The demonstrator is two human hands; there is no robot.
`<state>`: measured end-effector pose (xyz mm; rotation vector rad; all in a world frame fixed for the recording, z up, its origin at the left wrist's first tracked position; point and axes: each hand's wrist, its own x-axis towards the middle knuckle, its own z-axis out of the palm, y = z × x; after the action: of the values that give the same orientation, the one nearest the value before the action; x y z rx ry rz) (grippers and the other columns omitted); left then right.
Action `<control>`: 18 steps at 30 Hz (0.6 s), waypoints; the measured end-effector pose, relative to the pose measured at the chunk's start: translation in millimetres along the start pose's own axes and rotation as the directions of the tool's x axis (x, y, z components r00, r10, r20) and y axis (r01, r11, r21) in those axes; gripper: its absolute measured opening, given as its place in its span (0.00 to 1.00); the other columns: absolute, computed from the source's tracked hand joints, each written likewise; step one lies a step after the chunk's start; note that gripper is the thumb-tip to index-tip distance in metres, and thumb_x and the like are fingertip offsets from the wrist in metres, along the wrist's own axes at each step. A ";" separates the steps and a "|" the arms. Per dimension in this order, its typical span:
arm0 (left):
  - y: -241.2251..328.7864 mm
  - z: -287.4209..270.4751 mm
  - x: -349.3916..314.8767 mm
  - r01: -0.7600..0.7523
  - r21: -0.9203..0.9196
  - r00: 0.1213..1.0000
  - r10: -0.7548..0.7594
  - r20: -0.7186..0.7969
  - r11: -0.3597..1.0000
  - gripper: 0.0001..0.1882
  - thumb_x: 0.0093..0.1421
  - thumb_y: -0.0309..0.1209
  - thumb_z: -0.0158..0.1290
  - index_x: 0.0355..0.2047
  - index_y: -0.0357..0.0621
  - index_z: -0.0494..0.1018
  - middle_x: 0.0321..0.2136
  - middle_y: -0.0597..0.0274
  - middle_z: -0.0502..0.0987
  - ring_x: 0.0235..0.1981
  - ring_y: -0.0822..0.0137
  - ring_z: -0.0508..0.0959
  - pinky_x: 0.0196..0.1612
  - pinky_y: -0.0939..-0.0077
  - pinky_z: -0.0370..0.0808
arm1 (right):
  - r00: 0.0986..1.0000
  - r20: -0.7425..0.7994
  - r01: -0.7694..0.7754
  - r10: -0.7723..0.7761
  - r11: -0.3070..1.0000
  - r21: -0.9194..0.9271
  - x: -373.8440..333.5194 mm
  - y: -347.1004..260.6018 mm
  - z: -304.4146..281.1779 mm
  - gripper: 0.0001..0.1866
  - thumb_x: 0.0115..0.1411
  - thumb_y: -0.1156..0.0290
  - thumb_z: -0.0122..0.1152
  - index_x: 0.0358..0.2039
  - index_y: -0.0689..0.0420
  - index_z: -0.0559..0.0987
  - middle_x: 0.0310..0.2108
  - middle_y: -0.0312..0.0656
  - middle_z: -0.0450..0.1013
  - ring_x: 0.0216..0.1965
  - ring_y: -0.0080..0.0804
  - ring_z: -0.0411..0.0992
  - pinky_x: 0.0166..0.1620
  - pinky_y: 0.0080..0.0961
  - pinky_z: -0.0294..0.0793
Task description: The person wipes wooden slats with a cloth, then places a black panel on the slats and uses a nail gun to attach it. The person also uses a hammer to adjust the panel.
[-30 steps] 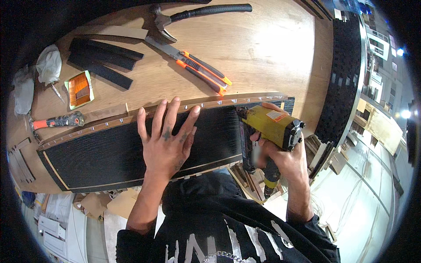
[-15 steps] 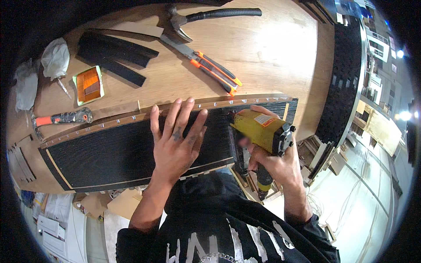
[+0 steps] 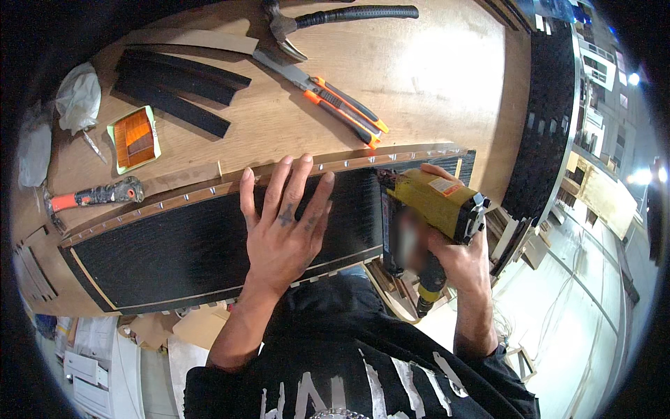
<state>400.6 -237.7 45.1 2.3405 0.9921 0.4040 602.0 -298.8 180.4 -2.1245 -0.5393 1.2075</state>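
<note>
A long black wood-grain panel (image 3: 188,244) lies along the near edge of the bench, with a pale line near its left and lower edges. A brown notched strip (image 3: 338,165) runs along its far edge. My left hand (image 3: 286,227) rests on the panel, fingers spread, tips by the strip. In my right hand (image 3: 457,255) is a yellow and black nail gun (image 3: 436,199), held over the panel's right part. Its nose is close to the strip; whether it touches I cannot tell. A blurred patch covers part of the gun's near side.
On the bench (image 3: 447,91) lie a utility knife (image 3: 342,108), a claw hammer (image 3: 349,15), black strips (image 3: 185,80) and copper-coloured staples or nails (image 3: 135,140). A red-and-black-handled hammer (image 3: 98,194) and crumpled plastic bags (image 3: 78,98) are at left. Stacked black pieces (image 3: 548,126) stand right.
The nail gun in my right hand has shifted slightly right along the panel. My left hand stays spread on the panel. The whole view has tilted a little.
</note>
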 end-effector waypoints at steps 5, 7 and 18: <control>-0.5 -1.6 1.6 0.000 0.003 1.000 0.000 0.010 1.000 0.29 0.58 0.35 0.63 0.61 0.64 0.72 0.65 0.64 0.67 0.66 0.58 0.66 0.71 0.39 0.48 | 1.000 0.002 -0.003 0.003 1.000 -0.010 0.3 -5.6 2.1 0.32 0.56 0.83 0.64 0.63 0.60 0.69 0.47 0.45 0.79 0.30 0.22 0.77 0.29 0.21 0.80; -0.6 -2.5 1.3 -0.001 -0.002 1.000 0.002 0.012 1.000 0.29 0.58 0.35 0.63 0.61 0.64 0.72 0.65 0.64 0.67 0.66 0.58 0.66 0.71 0.39 0.48 | 0.999 0.009 -0.040 0.040 0.999 0.005 -0.6 -10.1 2.6 0.32 0.56 0.83 0.64 0.63 0.60 0.69 0.46 0.46 0.79 0.29 0.22 0.77 0.28 0.21 0.80; -0.8 -5.0 2.7 -0.005 -0.019 1.000 0.005 0.008 1.000 0.27 0.58 0.35 0.63 0.59 0.58 0.73 0.64 0.62 0.67 0.67 0.61 0.64 0.70 0.38 0.50 | 0.998 0.057 -0.010 0.014 0.998 -0.070 -2.0 -12.9 21.2 0.33 0.55 0.81 0.64 0.63 0.60 0.69 0.48 0.47 0.78 0.35 0.25 0.78 0.36 0.22 0.81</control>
<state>399.7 -233.4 48.8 2.3258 0.9748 0.4041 582.1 -284.0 182.5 -2.1590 -0.6029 1.2763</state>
